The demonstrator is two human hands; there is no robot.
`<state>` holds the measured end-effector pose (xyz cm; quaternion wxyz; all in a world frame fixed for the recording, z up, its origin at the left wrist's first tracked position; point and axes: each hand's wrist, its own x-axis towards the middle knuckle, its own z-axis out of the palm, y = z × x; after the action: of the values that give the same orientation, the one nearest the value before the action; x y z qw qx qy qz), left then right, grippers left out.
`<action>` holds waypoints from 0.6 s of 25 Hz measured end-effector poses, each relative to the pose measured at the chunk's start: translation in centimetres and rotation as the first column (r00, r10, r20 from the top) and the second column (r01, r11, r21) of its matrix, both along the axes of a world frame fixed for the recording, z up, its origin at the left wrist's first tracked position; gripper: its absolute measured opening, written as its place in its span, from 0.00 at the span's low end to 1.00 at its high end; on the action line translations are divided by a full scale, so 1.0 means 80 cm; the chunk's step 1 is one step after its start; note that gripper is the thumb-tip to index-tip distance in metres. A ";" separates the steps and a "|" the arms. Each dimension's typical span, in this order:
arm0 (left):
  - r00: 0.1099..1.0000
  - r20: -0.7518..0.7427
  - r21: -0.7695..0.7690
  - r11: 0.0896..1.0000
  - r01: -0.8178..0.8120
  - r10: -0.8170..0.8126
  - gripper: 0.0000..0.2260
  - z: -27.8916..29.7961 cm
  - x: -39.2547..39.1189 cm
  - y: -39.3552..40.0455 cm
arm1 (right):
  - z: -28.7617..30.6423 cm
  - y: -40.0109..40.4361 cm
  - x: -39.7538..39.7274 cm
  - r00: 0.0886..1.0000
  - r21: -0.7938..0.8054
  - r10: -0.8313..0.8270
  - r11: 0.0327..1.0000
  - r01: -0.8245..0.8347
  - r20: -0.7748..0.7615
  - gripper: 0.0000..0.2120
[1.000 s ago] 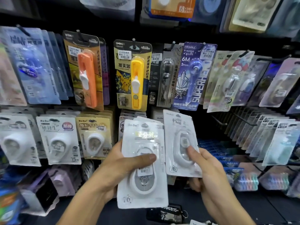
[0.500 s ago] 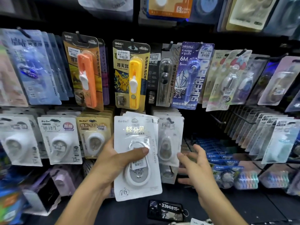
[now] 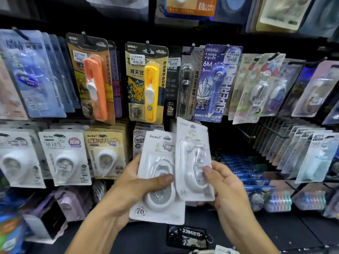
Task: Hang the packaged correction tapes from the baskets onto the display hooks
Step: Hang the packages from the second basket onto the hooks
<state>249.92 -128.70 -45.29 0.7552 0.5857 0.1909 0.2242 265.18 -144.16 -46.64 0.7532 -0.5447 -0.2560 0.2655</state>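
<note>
My left hand (image 3: 132,186) grips a stack of white packaged correction tapes (image 3: 157,202), thumb across the front pack. My right hand (image 3: 225,184) pinches a single white correction tape pack (image 3: 190,158) by its lower right edge. This pack stands upright and overlaps the right side of the stack. Both are held in front of the lower row of display hooks. More packs of the same brand (image 3: 145,136) hang just behind. The hook behind the held packs is hidden. No basket is in view.
White and beige tape packs (image 3: 64,154) hang at lower left, with orange (image 3: 95,85) and yellow clip pushers (image 3: 148,83) above. Two bare hooks (image 3: 247,133) jut out at the right. A numbered key tag (image 3: 190,235) lies on the dark shelf below.
One second ago my right hand held a pack; half a second ago it was open and that pack hung on the hook. Now it pinches another pack beside the left hand's stack.
</note>
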 end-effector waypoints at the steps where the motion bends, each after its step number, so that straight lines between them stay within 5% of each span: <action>1: 0.999 -0.017 0.027 0.998 -0.050 0.051 0.38 0.002 -0.002 0.002 | 0.001 -0.004 0.005 0.997 -0.031 -0.069 0.997 0.071 0.044 0.14; 5: 0.962 0.013 0.116 0.955 -0.272 0.272 0.41 0.008 -0.011 0.013 | -0.012 -0.019 0.012 0.899 -0.190 -0.162 0.948 0.256 0.407 0.13; 12: 0.962 0.044 0.093 0.958 -0.271 0.268 0.38 0.005 -0.004 0.004 | -0.036 0.001 0.029 0.881 -0.350 -0.005 0.917 0.193 0.472 0.13; 13: 0.964 0.043 0.092 0.960 -0.266 0.263 0.37 0.005 -0.004 0.004 | -0.045 0.001 0.030 0.796 -0.409 0.032 0.870 0.276 0.605 0.15; 15: 0.963 0.048 0.108 0.957 -0.268 0.264 0.34 0.005 -0.004 0.004 | -0.063 0.000 0.033 0.382 -0.297 0.074 0.766 0.570 0.921 0.19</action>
<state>249.60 -128.38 -44.88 0.6866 0.5930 0.2424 0.3437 267.80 -144.13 -51.69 0.3248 -0.8317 -0.4319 -0.1278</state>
